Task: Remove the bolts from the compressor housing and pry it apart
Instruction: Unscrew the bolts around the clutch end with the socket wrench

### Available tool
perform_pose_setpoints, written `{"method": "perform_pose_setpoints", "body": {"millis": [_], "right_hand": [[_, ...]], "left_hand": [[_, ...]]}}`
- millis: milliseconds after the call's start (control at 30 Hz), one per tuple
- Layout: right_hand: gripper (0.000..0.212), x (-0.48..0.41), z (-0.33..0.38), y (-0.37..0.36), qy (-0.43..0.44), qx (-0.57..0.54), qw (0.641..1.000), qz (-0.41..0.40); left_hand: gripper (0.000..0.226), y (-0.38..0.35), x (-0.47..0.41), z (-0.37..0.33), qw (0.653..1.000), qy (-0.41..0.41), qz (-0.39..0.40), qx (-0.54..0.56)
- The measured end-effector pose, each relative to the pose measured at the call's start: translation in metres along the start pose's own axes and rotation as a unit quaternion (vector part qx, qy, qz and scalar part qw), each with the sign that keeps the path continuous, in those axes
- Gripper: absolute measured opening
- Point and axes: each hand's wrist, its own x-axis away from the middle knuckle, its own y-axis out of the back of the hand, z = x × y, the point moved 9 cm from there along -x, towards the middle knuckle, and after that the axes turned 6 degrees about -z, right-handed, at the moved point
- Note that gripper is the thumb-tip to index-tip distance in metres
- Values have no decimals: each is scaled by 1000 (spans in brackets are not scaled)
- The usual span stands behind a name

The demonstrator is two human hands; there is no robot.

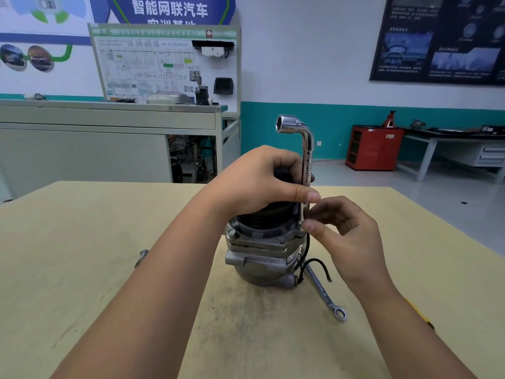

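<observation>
Compressor (262, 258) stands mid-table (109, 242), far from edges; left hand (254, 181) grips its top, right hand (347, 236) pinches the upright L-wrench (307, 154); spanner (325, 294) lies right.

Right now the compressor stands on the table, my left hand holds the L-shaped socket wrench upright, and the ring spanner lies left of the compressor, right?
No. The head view shows the ring spanner lying right of the compressor, not left. The left hand does hold the L-shaped socket wrench upright.
</observation>
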Motion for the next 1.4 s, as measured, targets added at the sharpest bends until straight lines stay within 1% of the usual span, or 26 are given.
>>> {"method": "perform_pose_setpoints", "body": {"millis": [67,200,333,500,600,700,800,967,1100,1267,1400], "right_hand": [[36,2,0,1,3,25,1000,-12],[35,3,1,0,15,41,999,-15],[34,2,1,-2,19,15,1000,-6],[37,-1,-4,-6,-3,-24,1000,7],[41,-1,-7,-7,-9,-19,1000,14],[34,0,-3,-7,5,-4,1000,19],[36,0,3,-8,35,12,999,20],[35,-2,-1,-9,26,4,999,24],[34,0,0,-9,33,6,999,30],[17,1,5,-10,34,31,999,12],[20,3,3,-11,32,44,999,-6]], "left_hand": [[25,0,-1,0,1000,-2,-2,-3],[28,0,-1,-1,1000,-4,8,-6],[12,1,0,-4,1000,-12,12,5],[13,0,2,-7,998,-20,30,42],[16,0,3,-9,996,-30,47,71],[14,-1,5,-11,994,-37,51,86],[16,0,5,-10,993,-33,51,98],[14,-1,6,-9,994,-24,60,86],[18,2,5,-8,996,-16,43,80],[19,1,4,-8,996,-6,28,79],[17,1,4,-9,997,-5,31,76]]}}
